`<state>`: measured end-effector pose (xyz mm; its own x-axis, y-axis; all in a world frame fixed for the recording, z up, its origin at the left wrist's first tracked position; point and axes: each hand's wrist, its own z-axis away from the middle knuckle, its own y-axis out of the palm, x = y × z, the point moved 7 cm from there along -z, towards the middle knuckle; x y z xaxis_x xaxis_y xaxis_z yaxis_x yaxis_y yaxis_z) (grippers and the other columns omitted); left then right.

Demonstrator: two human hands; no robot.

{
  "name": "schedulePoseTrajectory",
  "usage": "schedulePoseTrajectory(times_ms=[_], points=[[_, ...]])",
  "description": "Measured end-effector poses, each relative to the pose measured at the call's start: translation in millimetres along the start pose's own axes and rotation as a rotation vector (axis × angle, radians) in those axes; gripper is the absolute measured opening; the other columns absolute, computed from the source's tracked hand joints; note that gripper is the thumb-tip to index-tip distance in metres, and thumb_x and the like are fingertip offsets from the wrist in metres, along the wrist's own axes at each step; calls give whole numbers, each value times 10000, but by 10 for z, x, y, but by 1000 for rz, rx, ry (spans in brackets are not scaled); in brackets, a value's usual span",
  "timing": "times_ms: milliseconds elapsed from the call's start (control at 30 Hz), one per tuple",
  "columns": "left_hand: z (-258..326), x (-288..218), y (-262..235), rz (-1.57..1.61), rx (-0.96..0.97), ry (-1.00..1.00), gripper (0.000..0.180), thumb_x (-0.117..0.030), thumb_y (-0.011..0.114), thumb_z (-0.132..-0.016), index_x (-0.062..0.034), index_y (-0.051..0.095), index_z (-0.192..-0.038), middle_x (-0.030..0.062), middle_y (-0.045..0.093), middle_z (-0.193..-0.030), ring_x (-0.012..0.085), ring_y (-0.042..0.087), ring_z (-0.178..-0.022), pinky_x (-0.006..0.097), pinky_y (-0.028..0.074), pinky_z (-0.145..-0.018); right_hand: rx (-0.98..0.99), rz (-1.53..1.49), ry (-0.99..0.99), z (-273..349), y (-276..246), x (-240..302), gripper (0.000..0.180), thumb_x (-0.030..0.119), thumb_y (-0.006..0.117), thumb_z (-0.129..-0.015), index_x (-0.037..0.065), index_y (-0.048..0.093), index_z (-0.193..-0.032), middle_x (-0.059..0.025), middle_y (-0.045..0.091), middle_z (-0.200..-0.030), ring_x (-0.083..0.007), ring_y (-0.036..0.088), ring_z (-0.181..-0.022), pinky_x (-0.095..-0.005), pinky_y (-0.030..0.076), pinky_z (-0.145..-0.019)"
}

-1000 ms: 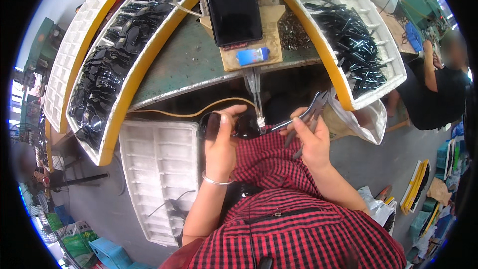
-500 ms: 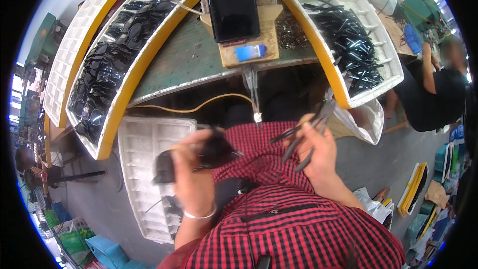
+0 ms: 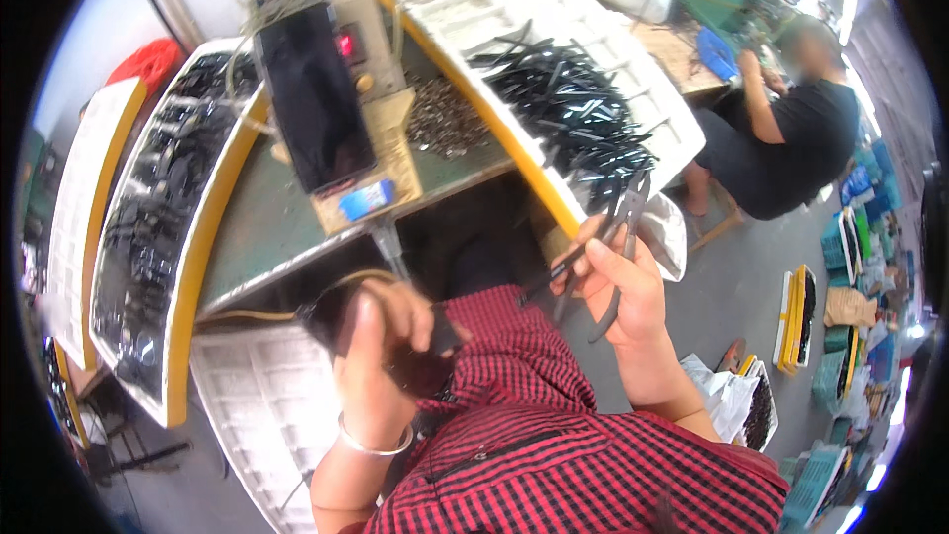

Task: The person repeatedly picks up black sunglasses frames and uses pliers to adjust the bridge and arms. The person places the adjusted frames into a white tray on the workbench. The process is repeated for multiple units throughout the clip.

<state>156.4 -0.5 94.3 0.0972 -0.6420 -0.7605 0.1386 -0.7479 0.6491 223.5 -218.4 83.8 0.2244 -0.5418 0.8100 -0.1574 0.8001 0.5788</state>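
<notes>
My left hand (image 3: 381, 351) is closed around a pair of dark sunglasses (image 3: 423, 372), blurred by motion, in front of my lap. In my right hand (image 3: 633, 292) are pliers (image 3: 634, 204), their jaws pointing up and away and their handles spread. A thin black strip like a glasses temple (image 3: 560, 269) also sticks out leftward from those fingers. Beyond the right hand lies a heap of glossy black temples (image 3: 583, 104) inside a white tray (image 3: 662, 104) with a yellow side.
Left, a long white tray (image 3: 178, 376) holds many dark glasses, with another white tray (image 3: 84, 208) beside it. A phone (image 3: 314, 94) and blue lighter (image 3: 367, 199) sit on the bench stand. A white tray (image 3: 262, 396) is below left. At right, a person (image 3: 791, 138) sits working.
The view has swung to the right, so bench and trays appear shifted left. My left hand has turned with the sunglasses; the right still grips the pliers, now below the temple heap.
</notes>
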Motion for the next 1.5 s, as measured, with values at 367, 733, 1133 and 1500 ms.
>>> schedulePoseTrajectory(times_ms=[367,733,1133,1500], points=[[24,101,96,133,-206,-156,411,-498,438,-993,-110,505,-876,-13,374,-642,110,383,-556,296,431,-509,-285,66,66,-1430,-1110,823,266,146,562,-936,-58,496,-1093,-178,632,-974,-295,659,-866,-395,567,-705],[-260,-473,200,-52,-155,95,488,-471,325,-1039,-27,527,-1056,-16,355,-633,103,375,-546,290,422,-540,654,1359,-639,226,851,95,532,99,763,-574,71,695,-1101,-62,613,-849,-243,577,-741,-354,447,-684],[-197,-505,157,-128,-178,394,527,-492,316,-1035,-8,504,-1120,1,398,-679,98,387,-606,312,451,-616,564,1386,-645,196,945,-36,527,83,738,-580,64,692,-1105,-42,575,-793,-220,551,-714,-339,424,-665],[-167,-507,285,-222,-149,474,532,-504,338,-1027,-4,493,-1118,-11,363,-654,96,366,-586,273,409,-536,644,1217,-331,203,848,-169,410,104,760,-684,55,683,-1083,-88,575,-710,-248,582,-648,-362,460,-605]])
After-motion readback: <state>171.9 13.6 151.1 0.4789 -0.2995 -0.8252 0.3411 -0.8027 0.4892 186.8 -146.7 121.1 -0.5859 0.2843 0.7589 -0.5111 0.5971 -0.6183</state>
